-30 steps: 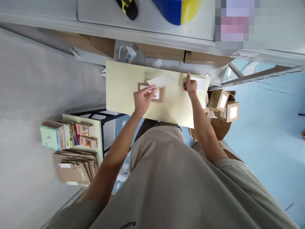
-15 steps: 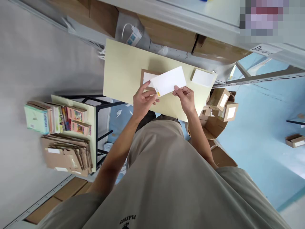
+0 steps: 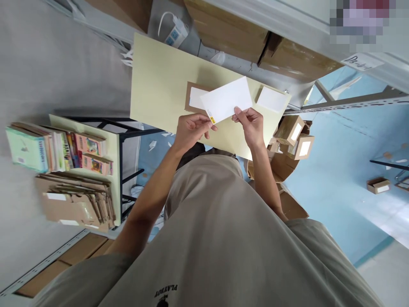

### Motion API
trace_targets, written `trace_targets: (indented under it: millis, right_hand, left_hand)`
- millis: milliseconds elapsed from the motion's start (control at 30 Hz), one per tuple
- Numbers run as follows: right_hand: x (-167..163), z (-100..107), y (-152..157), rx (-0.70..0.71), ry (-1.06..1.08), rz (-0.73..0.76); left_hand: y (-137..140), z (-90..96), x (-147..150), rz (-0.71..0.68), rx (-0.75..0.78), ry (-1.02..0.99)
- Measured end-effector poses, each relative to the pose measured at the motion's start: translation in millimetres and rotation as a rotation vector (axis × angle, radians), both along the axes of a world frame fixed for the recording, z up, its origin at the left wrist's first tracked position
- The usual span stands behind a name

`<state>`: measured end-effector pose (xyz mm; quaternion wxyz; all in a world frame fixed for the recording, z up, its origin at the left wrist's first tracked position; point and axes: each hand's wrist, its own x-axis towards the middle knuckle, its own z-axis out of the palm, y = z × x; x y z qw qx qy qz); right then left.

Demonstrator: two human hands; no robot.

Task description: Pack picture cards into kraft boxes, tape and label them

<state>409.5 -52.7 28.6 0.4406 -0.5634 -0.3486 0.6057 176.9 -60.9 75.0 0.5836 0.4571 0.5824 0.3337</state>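
A white paper sheet (image 3: pixel 227 99) with a small yellow mark in its lower left corner is held up, tilted, above the cream table (image 3: pixel 156 81). My left hand (image 3: pixel 194 130) pinches that marked corner between thumb and fingers. My right hand (image 3: pixel 251 125) grips the sheet's lower right edge, thumb on top. Beneath the sheet lies a flat brown cardboard piece (image 3: pixel 188 96) bearing a white label (image 3: pixel 195 97), partly covered by the sheet. To the right on the table rests a white stack of paper or labels (image 3: pixel 271 99).
Behind the table stand brown cartons (image 3: pixel 228 32) and a power strip (image 3: pixel 174 37) with a white cable. At left, a side table holds books (image 3: pixel 27 147) and flattened cardboard (image 3: pixel 75 202). Small boxes (image 3: pixel 289 130) sit at right, beside a metal rack frame (image 3: pixel 351 102).
My left fingers have closed in on the sheet's marked corner; the index finger was raised before. The camera view has shifted slightly. The sheet stays in both hands.
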Motion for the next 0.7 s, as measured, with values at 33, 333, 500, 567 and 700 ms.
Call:
trace_targets:
  millis: [33, 333, 500, 567, 700]
  right_hand:
    - [-0.5, 0.0, -0.1, 0.003, -0.003, 0.000]
    - [-1.9, 0.5, -2.1, 0.004, 0.016, -0.017]
    - [-2.7, 4.1, -0.1, 0.000, -0.016, -0.011]
    - [-2.8, 3.9, 0.2, 0.001, -0.020, -0.014]
    - [-2.3, 2.2, -0.6, 0.001, 0.001, -0.010]
  left_hand:
    - [0.3, -0.7, -1.0, 0.000, -0.001, 0.001]
    - [0.7, 0.2, -3.5, -0.010, 0.013, -0.016]
    - [1.6, 0.8, -3.1, -0.004, 0.002, 0.014]
    - [2.1, 1.9, -2.4, -0.001, 0.002, 0.001]
    - [2.4, 4.8, -0.1, 0.001, -0.001, -0.013]
